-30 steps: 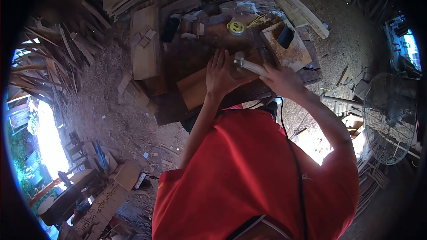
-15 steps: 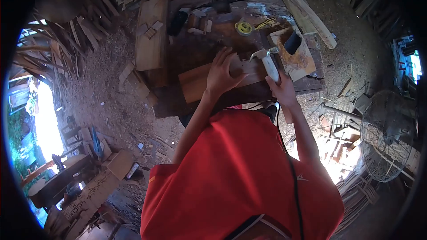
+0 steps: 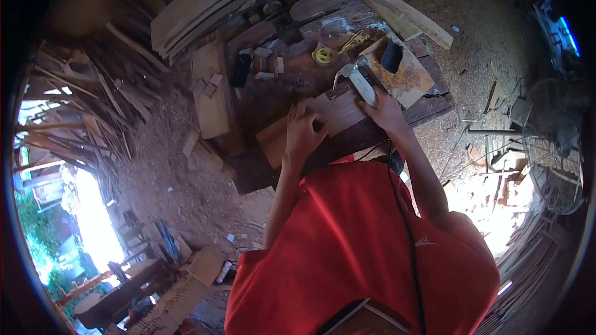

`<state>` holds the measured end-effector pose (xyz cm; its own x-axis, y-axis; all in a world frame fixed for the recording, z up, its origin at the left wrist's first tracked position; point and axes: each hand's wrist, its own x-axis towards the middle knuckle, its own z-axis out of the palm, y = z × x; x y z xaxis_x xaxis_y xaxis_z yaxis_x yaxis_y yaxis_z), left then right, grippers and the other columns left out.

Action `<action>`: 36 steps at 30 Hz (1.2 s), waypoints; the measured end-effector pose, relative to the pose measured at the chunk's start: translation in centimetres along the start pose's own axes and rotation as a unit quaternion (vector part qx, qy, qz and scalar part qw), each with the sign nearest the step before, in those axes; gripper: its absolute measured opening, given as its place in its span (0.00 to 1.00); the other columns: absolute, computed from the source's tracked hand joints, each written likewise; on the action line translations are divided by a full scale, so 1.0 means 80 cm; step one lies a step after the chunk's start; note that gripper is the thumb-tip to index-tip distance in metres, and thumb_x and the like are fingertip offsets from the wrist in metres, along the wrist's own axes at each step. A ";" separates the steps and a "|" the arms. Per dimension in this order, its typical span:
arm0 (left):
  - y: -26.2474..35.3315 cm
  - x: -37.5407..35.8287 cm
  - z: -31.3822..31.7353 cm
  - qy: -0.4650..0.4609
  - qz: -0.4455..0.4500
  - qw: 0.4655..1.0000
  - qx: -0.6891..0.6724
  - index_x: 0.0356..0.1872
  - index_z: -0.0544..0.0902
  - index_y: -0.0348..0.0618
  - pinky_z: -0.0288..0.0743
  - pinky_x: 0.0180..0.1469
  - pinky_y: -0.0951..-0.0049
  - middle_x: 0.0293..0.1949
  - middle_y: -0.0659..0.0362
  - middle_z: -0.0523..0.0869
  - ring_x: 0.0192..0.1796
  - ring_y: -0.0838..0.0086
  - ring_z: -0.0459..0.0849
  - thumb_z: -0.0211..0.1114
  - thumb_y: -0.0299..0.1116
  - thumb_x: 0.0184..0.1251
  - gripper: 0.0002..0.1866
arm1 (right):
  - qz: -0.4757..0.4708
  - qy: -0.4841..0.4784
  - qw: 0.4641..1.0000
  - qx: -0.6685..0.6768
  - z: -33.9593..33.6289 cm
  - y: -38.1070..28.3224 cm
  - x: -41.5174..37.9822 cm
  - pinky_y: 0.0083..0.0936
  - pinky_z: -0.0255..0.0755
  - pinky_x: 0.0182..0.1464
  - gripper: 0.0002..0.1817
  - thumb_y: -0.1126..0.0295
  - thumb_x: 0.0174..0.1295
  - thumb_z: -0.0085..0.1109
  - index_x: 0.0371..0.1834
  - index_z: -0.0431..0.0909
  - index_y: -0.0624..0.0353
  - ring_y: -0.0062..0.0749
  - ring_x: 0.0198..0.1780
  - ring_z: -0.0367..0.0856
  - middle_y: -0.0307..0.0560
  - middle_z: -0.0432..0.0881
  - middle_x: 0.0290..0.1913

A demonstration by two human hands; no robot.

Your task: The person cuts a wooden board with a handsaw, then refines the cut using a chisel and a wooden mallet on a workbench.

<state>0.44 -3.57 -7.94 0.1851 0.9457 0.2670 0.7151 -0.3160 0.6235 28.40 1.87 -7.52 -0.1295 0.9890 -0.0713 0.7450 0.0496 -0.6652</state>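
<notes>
My right hand (image 3: 385, 113) is wrapped round the pale handle of a claw hammer (image 3: 363, 87). The hammer's metal head is over the far edge of a wooden board (image 3: 341, 113), near the middle of the workbench. On the same board, to the left, lies my left hand (image 3: 303, 133), its fingers bent and its thumb curled towards them, gripping the board. Those fingers partly cover the wood, and their tips are hard to make out. A yellow tape measure (image 3: 323, 56) rests beyond the hammer.
A dark cylindrical object (image 3: 392, 56) stands on a stained panel (image 3: 413, 84) to the right. Small wood blocks (image 3: 266, 62) and a dark object (image 3: 241, 71) lie at the back left. Long planks (image 3: 397, 9) lie behind. A wire-cage fan (image 3: 552, 149) stands at far right.
My left hand's spread fingers have drawn in and bent over the board. The hammer has turned and come lower, its head now nearer the board. The whole view has tilted.
</notes>
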 end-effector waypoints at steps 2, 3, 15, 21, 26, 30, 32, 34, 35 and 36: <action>-0.003 0.002 0.004 0.002 0.006 1.000 0.012 0.32 0.87 0.41 0.68 0.78 0.41 0.66 0.44 0.81 0.69 0.42 0.79 0.80 0.34 0.56 0.10 | 0.005 0.004 1.000 -0.026 0.000 -0.003 -0.003 0.57 0.82 0.52 0.29 0.48 0.68 0.69 0.58 0.79 0.61 0.70 0.48 0.89 0.70 0.89 0.42; 0.001 0.002 0.005 0.004 0.007 1.000 0.016 0.33 0.87 0.40 0.67 0.78 0.40 0.66 0.44 0.81 0.69 0.43 0.78 0.79 0.32 0.56 0.10 | 0.007 0.002 0.999 -0.036 -0.001 -0.007 -0.003 0.57 0.82 0.53 0.29 0.48 0.68 0.69 0.58 0.78 0.62 0.70 0.48 0.89 0.71 0.89 0.42; 0.002 0.021 0.000 0.068 -0.186 0.912 -0.360 0.41 0.86 0.30 0.88 0.41 0.72 0.40 0.55 0.90 0.39 0.77 0.90 0.71 0.21 0.74 0.04 | 0.013 -0.011 0.999 -0.039 -0.001 -0.010 0.005 0.57 0.84 0.54 0.28 0.49 0.69 0.67 0.58 0.78 0.62 0.68 0.48 0.90 0.70 0.89 0.43; -0.013 0.022 0.011 0.055 -0.171 0.905 -0.386 0.47 0.91 0.32 0.92 0.45 0.71 0.42 0.57 0.91 0.42 0.77 0.90 0.71 0.19 0.72 0.07 | -0.010 0.027 0.998 -0.055 0.005 -0.011 -0.002 0.59 0.84 0.48 0.29 0.48 0.69 0.68 0.59 0.78 0.63 0.70 0.42 0.90 0.71 0.88 0.37; -0.005 0.020 0.018 0.061 -0.146 0.938 -0.308 0.48 0.93 0.32 0.86 0.48 0.76 0.41 0.58 0.93 0.41 0.79 0.90 0.73 0.19 0.69 0.09 | -0.004 0.017 0.998 -0.067 0.008 -0.009 0.000 0.59 0.84 0.48 0.28 0.49 0.69 0.68 0.58 0.78 0.63 0.70 0.43 0.90 0.71 0.89 0.38; -0.001 0.021 0.021 0.072 -0.120 0.956 -0.258 0.49 0.93 0.33 0.82 0.44 0.75 0.39 0.56 0.93 0.39 0.77 0.89 0.74 0.23 0.71 0.09 | -0.008 0.023 0.998 -0.062 0.005 -0.013 0.001 0.59 0.84 0.50 0.28 0.49 0.69 0.68 0.58 0.78 0.63 0.70 0.44 0.90 0.72 0.89 0.40; -0.004 0.023 0.023 0.075 -0.131 0.964 -0.217 0.47 0.93 0.32 0.80 0.42 0.75 0.38 0.57 0.91 0.38 0.77 0.89 0.73 0.25 0.73 0.08 | -0.001 0.019 0.998 -0.053 0.000 -0.020 -0.001 0.59 0.84 0.51 0.28 0.49 0.69 0.68 0.57 0.78 0.63 0.70 0.45 0.89 0.72 0.89 0.41; 0.002 0.028 0.017 0.108 -0.066 0.978 -0.166 0.46 0.92 0.33 0.79 0.41 0.71 0.37 0.54 0.91 0.37 0.73 0.89 0.72 0.26 0.74 0.07 | 0.014 0.001 0.998 -0.055 -0.002 -0.022 0.000 0.58 0.84 0.53 0.27 0.48 0.69 0.67 0.57 0.78 0.62 0.70 0.47 0.90 0.72 0.89 0.42; 0.006 0.031 0.015 0.124 -0.034 0.982 -0.140 0.46 0.92 0.33 0.79 0.40 0.70 0.37 0.53 0.91 0.37 0.70 0.89 0.72 0.27 0.74 0.07 | 0.021 -0.007 0.998 -0.057 -0.003 -0.023 0.001 0.58 0.84 0.54 0.27 0.48 0.70 0.66 0.57 0.78 0.62 0.70 0.47 0.90 0.71 0.89 0.42; 0.007 0.031 0.015 0.117 -0.037 0.982 -0.147 0.46 0.92 0.34 0.80 0.41 0.67 0.37 0.52 0.90 0.38 0.66 0.89 0.71 0.26 0.74 0.07 | 0.026 -0.011 0.998 -0.061 -0.003 -0.023 -0.001 0.58 0.84 0.54 0.27 0.48 0.70 0.66 0.57 0.78 0.62 0.70 0.47 0.90 0.71 0.89 0.42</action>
<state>2.11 -1.33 -7.86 -0.0438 0.9344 0.3535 0.4895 -0.2884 0.8229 27.24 1.77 -6.11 -0.1013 0.9875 -0.1204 0.8251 0.0158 -0.5648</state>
